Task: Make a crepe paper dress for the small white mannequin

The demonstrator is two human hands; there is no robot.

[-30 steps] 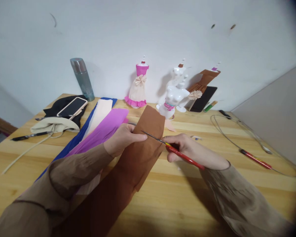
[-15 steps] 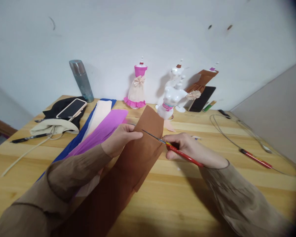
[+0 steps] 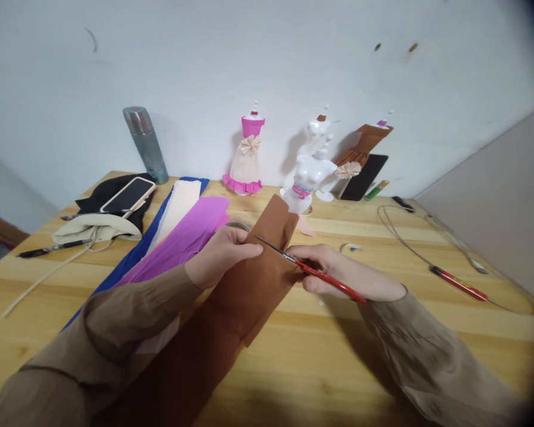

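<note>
A long brown sheet of crepe paper (image 3: 253,284) stretches from the lower left up toward the middle of the table. My left hand (image 3: 225,252) pinches its left edge between thumb and fingers. Red-handled scissors (image 3: 324,276) are gripped in my right hand (image 3: 338,270), and their blades lie across the paper, pointing left toward my left thumb. Beyond the blades, the far end of the sheet (image 3: 271,216) tilts up and its right part folds over. A ring-shaped roll, partly hidden, lies behind my left hand.
Purple paper (image 3: 182,237), cream and blue sheets lie left. A phone (image 3: 129,194) rests on dark cloth near a flask (image 3: 146,145). Small mannequins stand by the wall, one in a pink and cream dress (image 3: 247,157). A red-handled corded tool (image 3: 460,283) lies right.
The scissors and right hand have shifted slightly left along the paper. The far end of the brown sheet has separated at its right side and folded over. My left hand has hardly moved.
</note>
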